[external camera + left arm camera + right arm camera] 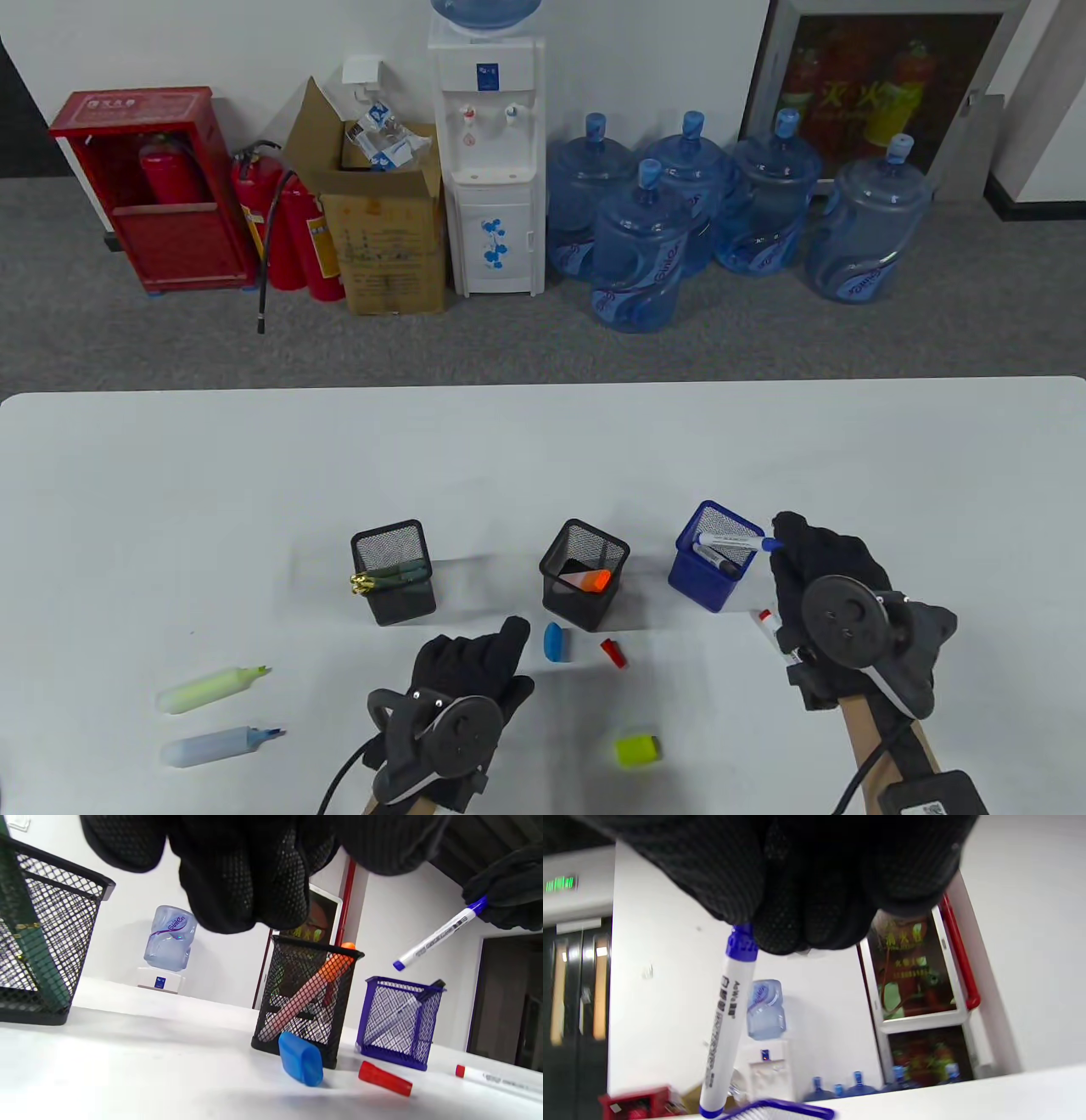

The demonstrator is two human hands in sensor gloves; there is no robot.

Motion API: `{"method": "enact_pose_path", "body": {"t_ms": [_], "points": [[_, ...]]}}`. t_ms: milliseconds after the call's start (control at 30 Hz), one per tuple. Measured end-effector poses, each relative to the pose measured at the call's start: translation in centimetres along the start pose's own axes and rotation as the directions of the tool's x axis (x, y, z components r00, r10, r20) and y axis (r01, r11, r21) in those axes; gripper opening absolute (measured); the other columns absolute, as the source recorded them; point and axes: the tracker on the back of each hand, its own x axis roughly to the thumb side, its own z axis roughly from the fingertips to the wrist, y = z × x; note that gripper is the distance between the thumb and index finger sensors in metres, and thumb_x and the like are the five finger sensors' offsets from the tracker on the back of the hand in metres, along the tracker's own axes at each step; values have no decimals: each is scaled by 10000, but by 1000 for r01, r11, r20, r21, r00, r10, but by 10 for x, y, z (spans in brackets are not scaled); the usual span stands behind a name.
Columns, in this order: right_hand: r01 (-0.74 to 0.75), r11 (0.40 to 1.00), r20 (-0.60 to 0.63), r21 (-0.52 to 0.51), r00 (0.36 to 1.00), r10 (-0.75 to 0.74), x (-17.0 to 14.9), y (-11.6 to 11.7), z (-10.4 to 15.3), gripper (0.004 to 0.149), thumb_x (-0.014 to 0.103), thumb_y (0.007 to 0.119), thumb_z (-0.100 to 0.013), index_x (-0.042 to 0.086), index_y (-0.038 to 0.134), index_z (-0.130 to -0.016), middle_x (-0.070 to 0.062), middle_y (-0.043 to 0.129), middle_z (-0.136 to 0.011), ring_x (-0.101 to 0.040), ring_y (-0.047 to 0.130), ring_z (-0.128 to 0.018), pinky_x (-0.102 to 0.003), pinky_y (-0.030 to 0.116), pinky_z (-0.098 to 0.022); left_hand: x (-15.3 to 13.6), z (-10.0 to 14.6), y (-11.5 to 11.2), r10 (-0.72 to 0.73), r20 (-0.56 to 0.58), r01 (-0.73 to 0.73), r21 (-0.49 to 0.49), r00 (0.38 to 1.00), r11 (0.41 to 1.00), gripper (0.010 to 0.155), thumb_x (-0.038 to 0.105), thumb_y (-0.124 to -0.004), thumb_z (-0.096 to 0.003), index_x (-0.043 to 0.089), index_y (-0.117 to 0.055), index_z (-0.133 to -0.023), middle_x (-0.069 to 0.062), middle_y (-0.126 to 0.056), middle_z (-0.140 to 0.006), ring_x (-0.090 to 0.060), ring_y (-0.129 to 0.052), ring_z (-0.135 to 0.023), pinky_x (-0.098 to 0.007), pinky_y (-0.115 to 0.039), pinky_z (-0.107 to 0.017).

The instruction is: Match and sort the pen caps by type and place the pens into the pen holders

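Note:
My right hand (785,543) pinches a white marker with a blue cap (730,540) by its cap end. The marker slants down over the blue mesh holder (689,577), its lower tip just above the rim (780,1107). A black-capped marker (717,562) stands inside that holder. My left hand (488,658) hovers low over the table, fingers loosely curled and holding nothing, just left of a blue highlighter cap (553,642). A red cap (613,654) lies to the right of the blue one. An orange highlighter (316,991) leans in the middle black holder (551,586).
The left black holder (373,594) contains dark green pens. Uncapped yellow (212,688) and blue (216,745) highlighters lie at the front left. A yellow-green cap (638,750) sits near the front. A white marker with a red end (768,624) lies partly under my right hand.

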Motion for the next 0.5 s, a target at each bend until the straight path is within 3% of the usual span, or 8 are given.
{"method": "enact_pose_path", "body": {"t_ms": [233,400,500], "points": [[-109,993,24,51,994,108,21,39,0,481,382,823,-417,218,818,-869,27,997,-706,-179,1025,-577,-367,924,-429,-3,0,-6,8,-4,-8,-58,1000,998,664,457,-720,-414,254,-633,-1040,-17,-937,-892,-282,-999,-699,-622,-689,-674],[-128,989,54,81,991,124,30,55,2,482,392,822,-414,219,829,-863,27,1008,-700,-182,1028,-577,-371,925,-428,-2,-1,-7,-16,4,16,-63,1000,998,667,460,-720,-412,258,-630,-1041,-12,-939,-891,-277,-1000,-700,-621,-688,-676],[-145,983,89,110,987,136,31,59,5,522,466,801,-400,235,833,-867,37,1017,-696,-179,1031,-576,-370,927,-430,-1,-1,-7,-18,8,19,-65,1000,998,672,464,-719,-411,260,-623,-1044,-12,-934,-896,-278,-998,-703,-622,-686,-678]]}}
